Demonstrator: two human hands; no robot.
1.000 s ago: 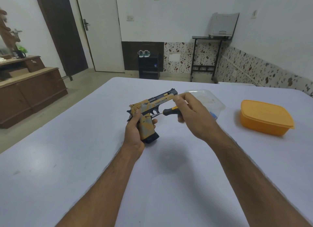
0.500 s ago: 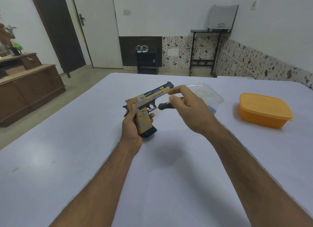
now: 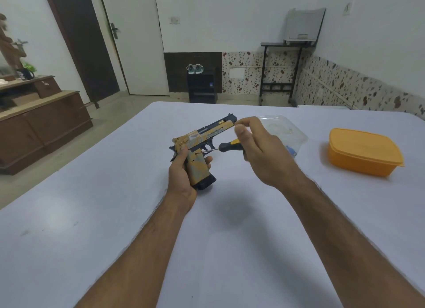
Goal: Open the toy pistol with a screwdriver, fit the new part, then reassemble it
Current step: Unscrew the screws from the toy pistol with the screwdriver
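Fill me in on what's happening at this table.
A person is working on a toy pistol. The left hand holds it upright by the handle, above the white table. The right hand holds a screwdriver, its tip at a screw on the pistol's side. The pistol looks closed. A clear tub and an orange lidded box sit to the right.

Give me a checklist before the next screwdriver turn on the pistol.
1. Pistol gripped by left hand: ok.
2. Screwdriver held in right hand: ok.
3. Tip at the grip near the trigger: ok.
4. Tip seated in a screw head: cannot tell.
5. Clear tub ready for screws behind right hand: ok.
6. New part in sight: cannot tell.
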